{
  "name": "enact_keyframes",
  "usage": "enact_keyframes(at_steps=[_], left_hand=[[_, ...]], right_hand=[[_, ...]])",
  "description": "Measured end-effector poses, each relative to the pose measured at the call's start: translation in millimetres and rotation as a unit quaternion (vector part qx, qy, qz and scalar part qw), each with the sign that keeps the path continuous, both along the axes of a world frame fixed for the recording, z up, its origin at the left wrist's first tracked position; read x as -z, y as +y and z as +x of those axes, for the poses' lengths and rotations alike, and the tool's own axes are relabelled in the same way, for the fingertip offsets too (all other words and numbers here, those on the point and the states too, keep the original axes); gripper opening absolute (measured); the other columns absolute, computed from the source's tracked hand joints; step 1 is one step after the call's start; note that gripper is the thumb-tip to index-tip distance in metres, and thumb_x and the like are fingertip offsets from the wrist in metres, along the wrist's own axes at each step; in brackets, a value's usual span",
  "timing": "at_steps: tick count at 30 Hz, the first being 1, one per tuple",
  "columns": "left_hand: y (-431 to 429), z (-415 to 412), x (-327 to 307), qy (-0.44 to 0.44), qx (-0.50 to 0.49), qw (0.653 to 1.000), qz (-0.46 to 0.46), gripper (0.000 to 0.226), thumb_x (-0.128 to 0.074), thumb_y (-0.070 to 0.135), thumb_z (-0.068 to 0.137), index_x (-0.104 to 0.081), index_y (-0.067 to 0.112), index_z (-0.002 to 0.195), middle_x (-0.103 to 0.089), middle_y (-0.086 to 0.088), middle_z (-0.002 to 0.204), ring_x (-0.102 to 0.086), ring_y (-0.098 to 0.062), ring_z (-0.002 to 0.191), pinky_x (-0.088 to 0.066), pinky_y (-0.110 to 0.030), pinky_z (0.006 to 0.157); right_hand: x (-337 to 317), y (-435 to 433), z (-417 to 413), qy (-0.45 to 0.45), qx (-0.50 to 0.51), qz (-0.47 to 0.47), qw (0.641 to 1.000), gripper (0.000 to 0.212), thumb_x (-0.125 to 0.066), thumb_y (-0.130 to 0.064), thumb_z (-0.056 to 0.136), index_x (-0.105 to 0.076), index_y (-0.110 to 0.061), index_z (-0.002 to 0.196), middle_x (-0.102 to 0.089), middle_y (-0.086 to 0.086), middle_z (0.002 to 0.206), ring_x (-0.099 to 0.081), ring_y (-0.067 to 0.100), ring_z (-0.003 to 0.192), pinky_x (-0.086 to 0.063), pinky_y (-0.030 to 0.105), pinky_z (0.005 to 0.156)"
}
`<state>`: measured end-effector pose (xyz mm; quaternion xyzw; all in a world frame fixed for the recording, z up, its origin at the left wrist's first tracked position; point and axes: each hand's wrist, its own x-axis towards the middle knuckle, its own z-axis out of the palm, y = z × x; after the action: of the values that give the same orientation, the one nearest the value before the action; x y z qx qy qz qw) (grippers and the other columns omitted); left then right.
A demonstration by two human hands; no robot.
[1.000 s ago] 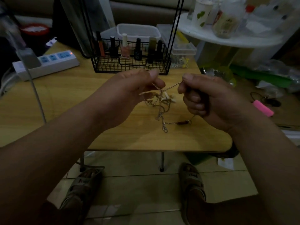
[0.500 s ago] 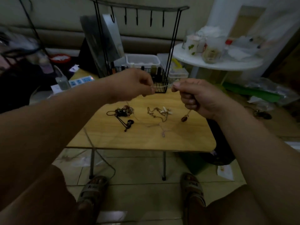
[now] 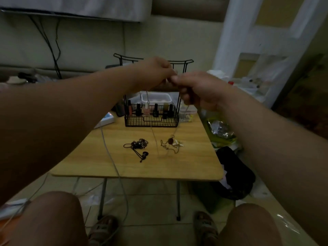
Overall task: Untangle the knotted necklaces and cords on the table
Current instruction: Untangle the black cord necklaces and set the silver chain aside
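Table (image 3: 177, 167) bears 2 tangles (image 3: 136, 147) (image 3: 174, 146); left hand (image 3: 156, 71), right hand (image 3: 200, 89) pinch 1 chain (image 3: 147, 96).

I am holding both arms out and up. My left grip (image 3: 156, 71) and right grip (image 3: 198, 89) are touching at the fingertips, both pinching a thin chain (image 3: 147, 97).

A light wooden folding table (image 3: 186, 166) carries a black wire basket of nail-polish bottles (image 3: 151, 121) at its far edge, a knotted bundle of black cords (image 3: 137, 145) at centre and, just right, a tangle of thin gold chain necklaces with white charms (image 3: 173, 145); a grey cable (image 3: 110, 153) trails over the near edge.
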<state>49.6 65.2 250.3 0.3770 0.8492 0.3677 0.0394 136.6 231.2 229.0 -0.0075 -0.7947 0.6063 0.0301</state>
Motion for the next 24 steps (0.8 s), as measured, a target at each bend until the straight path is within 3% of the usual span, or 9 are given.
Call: enact_keyframes(at_steps=[4,12,16,20,24], left_hand=[[-21,-20,-10,0.004,-0.025,0.999,-0.036,0.022,-0.061,0.034,0.103,-0.068,0.013,0.102,-0.062,-0.007,0.089,-0.058,-0.019,0.077,-0.049,-0.032,0.066],[-50,-57,-4,-0.121,-0.046,0.988,0.084,0.025,-0.062,0.038,0.102,-0.071,0.015,0.102,-0.055,-0.003,0.081,-0.057,-0.017,0.072,-0.057,-0.038,0.081],[-43,-58,-12,-0.157,-0.019,0.982,0.099,0.029,-0.057,0.033,0.105,-0.071,0.01,0.115,-0.06,-0.003,0.085,-0.062,-0.017,0.078,-0.057,-0.037,0.085],[-31,-59,-28,-0.186,-0.014,0.974,0.131,0.028,-0.057,0.029,0.105,-0.069,0.008,0.118,-0.061,-0.004,0.087,-0.064,-0.021,0.087,-0.059,-0.04,0.093],[-23,-66,-39,-0.239,-0.016,0.955,0.173,0.018,-0.057,0.028,0.103,-0.066,0.012,0.108,-0.056,0.003,0.072,-0.064,-0.017,0.076,-0.06,-0.043,0.097]], right_hand=[[-26,13,-3,0.039,0.057,0.014,0.998,0.026,-0.053,-0.029,0.106,-0.072,-0.015,0.097,-0.04,-0.007,0.061,-0.037,0.009,0.053,-0.031,0.022,0.05],[-4,39,-5,0.008,0.108,-0.011,0.994,0.023,-0.056,-0.026,0.105,-0.071,-0.01,0.098,-0.05,-0.002,0.065,-0.053,0.013,0.059,-0.044,0.027,0.059],[8,48,-18,-0.007,0.129,-0.024,0.991,0.019,-0.065,-0.027,0.1,-0.074,-0.01,0.1,-0.056,0.0,0.07,-0.062,0.018,0.07,-0.057,0.031,0.074],[11,48,-32,-0.008,0.135,0.006,0.991,0.023,-0.073,-0.024,0.094,-0.072,-0.008,0.112,-0.06,0.004,0.083,-0.064,0.02,0.078,-0.057,0.042,0.092],[21,45,-46,-0.008,0.146,0.041,0.988,0.006,-0.074,-0.019,0.093,-0.075,-0.013,0.096,-0.064,0.007,0.086,-0.064,0.022,0.081,-0.058,0.046,0.094]])
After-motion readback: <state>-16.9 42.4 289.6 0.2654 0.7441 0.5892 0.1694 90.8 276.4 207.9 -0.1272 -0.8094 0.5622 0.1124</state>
